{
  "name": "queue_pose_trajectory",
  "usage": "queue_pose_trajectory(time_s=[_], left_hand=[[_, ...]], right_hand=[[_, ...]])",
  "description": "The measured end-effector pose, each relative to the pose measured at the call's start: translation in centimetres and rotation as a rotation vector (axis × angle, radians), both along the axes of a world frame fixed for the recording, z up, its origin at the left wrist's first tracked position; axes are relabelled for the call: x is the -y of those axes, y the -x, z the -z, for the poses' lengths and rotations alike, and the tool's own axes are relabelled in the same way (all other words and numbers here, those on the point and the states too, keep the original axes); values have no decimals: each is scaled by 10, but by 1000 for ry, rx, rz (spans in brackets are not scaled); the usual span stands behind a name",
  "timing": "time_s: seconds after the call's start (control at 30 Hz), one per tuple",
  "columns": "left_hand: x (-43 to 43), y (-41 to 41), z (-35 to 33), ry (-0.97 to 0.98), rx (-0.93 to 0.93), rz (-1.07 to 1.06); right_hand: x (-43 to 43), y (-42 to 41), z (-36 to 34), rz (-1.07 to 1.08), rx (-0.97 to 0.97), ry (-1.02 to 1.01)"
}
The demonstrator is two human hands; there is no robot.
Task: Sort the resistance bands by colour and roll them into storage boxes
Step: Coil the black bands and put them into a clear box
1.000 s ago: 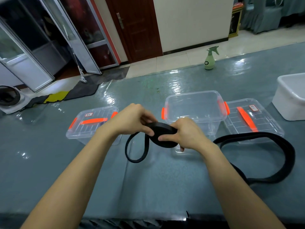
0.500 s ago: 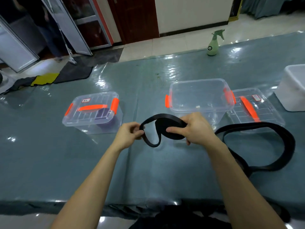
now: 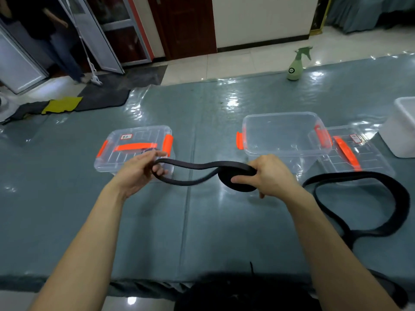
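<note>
Both bare forearms reach forward, elbows wide, hands level and well apart. The left grip (image 3: 139,170) hooks curled fingers through the loop end of the black band (image 3: 193,166); the right grip (image 3: 269,176) pinches its coiled end (thumb across the flat face).

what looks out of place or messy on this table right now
Nothing is spilled or damaged. Only the second black band sprawls unrolled in a loose loop on the table, near the detached lid at the right.
</note>
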State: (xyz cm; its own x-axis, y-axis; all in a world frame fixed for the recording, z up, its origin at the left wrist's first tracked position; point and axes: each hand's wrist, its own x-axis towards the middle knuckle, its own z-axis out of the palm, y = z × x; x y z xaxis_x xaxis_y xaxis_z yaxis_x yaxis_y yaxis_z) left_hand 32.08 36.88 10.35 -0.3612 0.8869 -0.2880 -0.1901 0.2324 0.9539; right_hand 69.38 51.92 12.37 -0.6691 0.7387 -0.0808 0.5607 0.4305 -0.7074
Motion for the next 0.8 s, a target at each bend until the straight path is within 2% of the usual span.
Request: queue_pose_trajectory(time_s=[0.17,0.23,0.3,0.4,0.47,0.63,0.8], left_hand=[[15,-13,13,185,-289,11],[20,-29,15,240,-495,51],[18,-51,5,188,-640,118],[9,-90,-27,-28,-703,338],[1,-113,-49,-82,-846,435],[-22,-142,-80,-70,-1125,619],[-31,-146,-91,-69,-1192,697]], right_hand=[[6,15,-12,-44,57,-54],[10,19,-16,-75,95,-70],[15,21,-18,-98,157,-98],[23,22,-18,-105,232,-122],[26,22,-18,-110,246,-114],[31,21,-20,-141,320,-150],[32,16,-19,-139,292,-165]])
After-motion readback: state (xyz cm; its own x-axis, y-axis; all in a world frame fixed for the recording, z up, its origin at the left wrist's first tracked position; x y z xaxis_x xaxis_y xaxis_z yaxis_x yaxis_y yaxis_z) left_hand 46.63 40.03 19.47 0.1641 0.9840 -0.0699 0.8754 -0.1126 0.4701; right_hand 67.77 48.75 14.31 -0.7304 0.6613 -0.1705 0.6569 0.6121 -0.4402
